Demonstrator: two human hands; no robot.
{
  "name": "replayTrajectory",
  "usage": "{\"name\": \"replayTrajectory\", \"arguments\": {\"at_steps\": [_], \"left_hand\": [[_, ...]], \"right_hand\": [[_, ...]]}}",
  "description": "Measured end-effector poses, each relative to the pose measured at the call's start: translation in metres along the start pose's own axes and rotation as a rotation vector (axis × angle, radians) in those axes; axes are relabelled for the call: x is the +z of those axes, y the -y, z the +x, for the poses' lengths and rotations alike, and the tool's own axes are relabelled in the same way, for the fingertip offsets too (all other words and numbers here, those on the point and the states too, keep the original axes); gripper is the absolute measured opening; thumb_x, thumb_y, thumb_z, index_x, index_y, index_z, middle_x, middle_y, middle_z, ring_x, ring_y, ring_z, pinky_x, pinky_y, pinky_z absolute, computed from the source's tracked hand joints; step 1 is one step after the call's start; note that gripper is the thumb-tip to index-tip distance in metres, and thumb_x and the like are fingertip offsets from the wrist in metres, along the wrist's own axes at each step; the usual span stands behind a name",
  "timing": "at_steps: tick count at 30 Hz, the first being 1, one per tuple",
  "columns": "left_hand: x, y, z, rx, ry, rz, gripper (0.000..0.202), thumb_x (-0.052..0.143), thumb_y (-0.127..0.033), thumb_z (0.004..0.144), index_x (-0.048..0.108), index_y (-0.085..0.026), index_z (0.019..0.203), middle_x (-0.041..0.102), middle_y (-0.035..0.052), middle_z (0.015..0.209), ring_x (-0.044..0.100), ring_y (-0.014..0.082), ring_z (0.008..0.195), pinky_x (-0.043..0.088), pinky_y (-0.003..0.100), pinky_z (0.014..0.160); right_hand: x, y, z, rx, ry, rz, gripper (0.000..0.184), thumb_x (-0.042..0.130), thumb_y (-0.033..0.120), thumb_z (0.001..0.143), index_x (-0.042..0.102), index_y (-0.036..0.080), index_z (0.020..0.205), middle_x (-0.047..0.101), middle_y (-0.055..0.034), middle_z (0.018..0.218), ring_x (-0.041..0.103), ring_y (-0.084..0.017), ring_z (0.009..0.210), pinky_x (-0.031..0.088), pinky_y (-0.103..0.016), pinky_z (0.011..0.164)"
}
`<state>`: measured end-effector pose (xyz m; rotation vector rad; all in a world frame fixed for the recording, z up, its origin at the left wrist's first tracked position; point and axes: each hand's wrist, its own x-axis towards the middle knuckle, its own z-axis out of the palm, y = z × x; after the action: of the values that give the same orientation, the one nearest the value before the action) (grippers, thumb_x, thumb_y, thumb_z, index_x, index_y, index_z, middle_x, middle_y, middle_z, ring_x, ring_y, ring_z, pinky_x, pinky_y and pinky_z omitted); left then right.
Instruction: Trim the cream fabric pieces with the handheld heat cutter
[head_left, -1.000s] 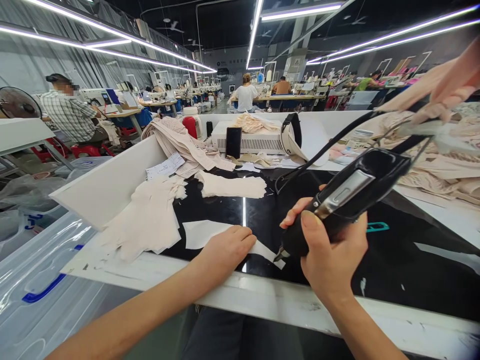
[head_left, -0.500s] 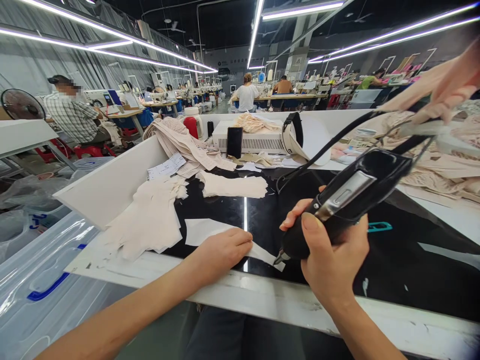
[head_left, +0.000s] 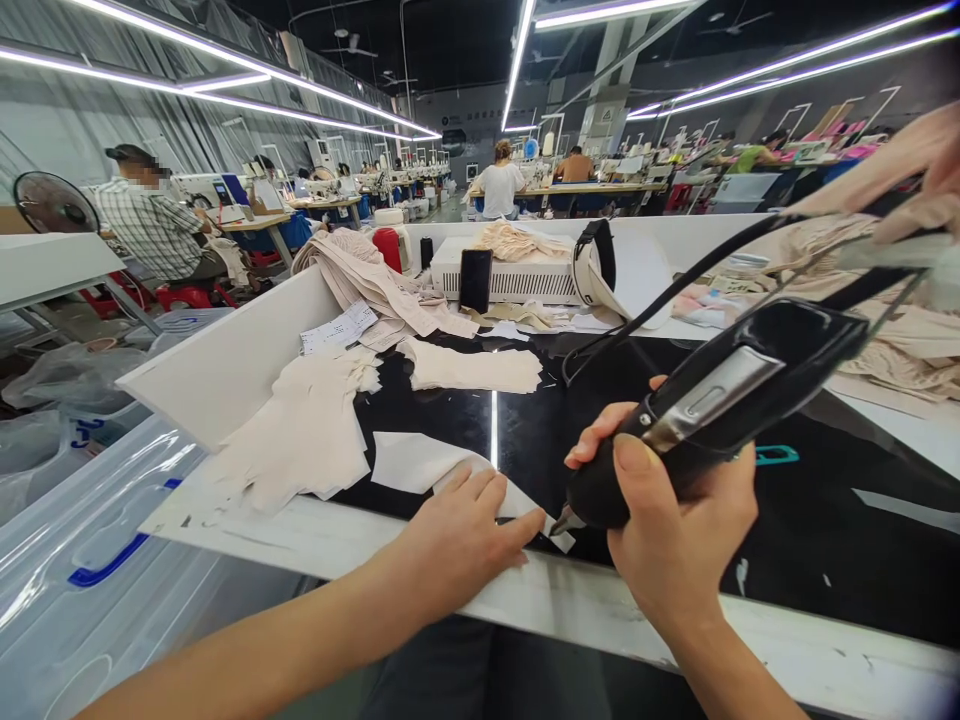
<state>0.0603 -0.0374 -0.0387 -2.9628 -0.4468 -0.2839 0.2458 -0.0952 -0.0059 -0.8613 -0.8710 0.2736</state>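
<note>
On the black work surface [head_left: 750, 560] lies a narrow white fabric piece [head_left: 409, 462], its wider end to the left. My left hand [head_left: 465, 530] rests palm down across its middle, fingers spread, nothing gripped. My right hand [head_left: 675, 500] is wrapped round a black corded power tool [head_left: 709, 405] with a silver lever on its side. The tool slants down to the left, and its small metal tip sits at the right end of the white piece. Whether the tip presses into the fabric I cannot tell.
Stacked cream fabric pieces [head_left: 300, 430] lie left, with another stack [head_left: 476, 367] behind. A phone [head_left: 475, 280] leans on a vented white box [head_left: 517, 265]. The tool's cord [head_left: 675, 275] loops behind it. A teal tool [head_left: 776, 455] lies right. People sit at sewing machines beyond.
My left hand has shifted right and nearer along the white piece, and its fingers have spread. The tool has tilted slightly, its tip still at the fabric's right end. The view has shifted a little.
</note>
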Motion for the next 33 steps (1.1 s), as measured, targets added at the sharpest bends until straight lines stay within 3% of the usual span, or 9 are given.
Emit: {"name": "replayTrajectory", "arguments": {"at_steps": [4,11,15,22,33], "left_hand": [[0.004,-0.002,-0.004,0.012,-0.03,0.001,0.058,0.084,-0.055,0.11,0.068,-0.025,0.158,0.076,0.0205,0.136,0.075,0.0385,0.138,0.062,0.058,0.121],[0.009,-0.008,-0.008,-0.013,-0.034,-0.009,0.064,0.084,-0.058,0.109,0.067,-0.023,0.16,0.075,0.0261,0.15,0.074,0.0413,0.148,0.063,0.059,0.122],[0.011,-0.01,-0.01,-0.019,-0.034,-0.041,0.066,0.084,-0.057,0.109,0.065,-0.021,0.162,0.072,0.029,0.155,0.072,0.0434,0.15,0.063,0.06,0.122],[0.015,-0.012,-0.011,-0.031,-0.055,-0.059,0.067,0.083,-0.057,0.109,0.063,-0.022,0.163,0.07,0.0307,0.16,0.069,0.0442,0.155,0.064,0.06,0.122],[0.018,-0.012,-0.013,-0.037,-0.055,-0.125,0.069,0.086,-0.053,0.108,0.064,-0.022,0.166,0.067,0.0316,0.165,0.066,0.0473,0.157,0.061,0.063,0.125]], "right_hand": [[0.0,0.001,0.0,0.014,0.005,0.016,0.039,0.099,0.042,0.094,0.069,0.028,0.114,0.08,0.0038,0.092,0.073,-0.017,0.066,0.064,-0.033,0.062],[0.01,-0.005,0.025,-0.059,-0.068,0.063,0.044,0.101,0.048,0.088,0.067,0.028,0.108,0.076,0.0069,0.084,0.069,-0.015,0.061,0.063,-0.031,0.059],[0.017,-0.016,0.034,-0.057,-0.038,0.088,0.043,0.1,0.047,0.089,0.066,0.028,0.108,0.075,0.0079,0.084,0.068,-0.014,0.06,0.064,-0.03,0.058],[0.023,-0.028,0.032,-0.065,0.016,0.067,0.041,0.095,0.05,0.094,0.064,0.028,0.11,0.074,0.0072,0.085,0.069,-0.015,0.061,0.063,-0.032,0.06],[0.029,-0.026,0.032,-0.035,0.014,0.115,0.041,0.098,0.05,0.091,0.066,0.028,0.106,0.074,0.0067,0.086,0.068,-0.013,0.063,0.062,-0.029,0.059]]}}
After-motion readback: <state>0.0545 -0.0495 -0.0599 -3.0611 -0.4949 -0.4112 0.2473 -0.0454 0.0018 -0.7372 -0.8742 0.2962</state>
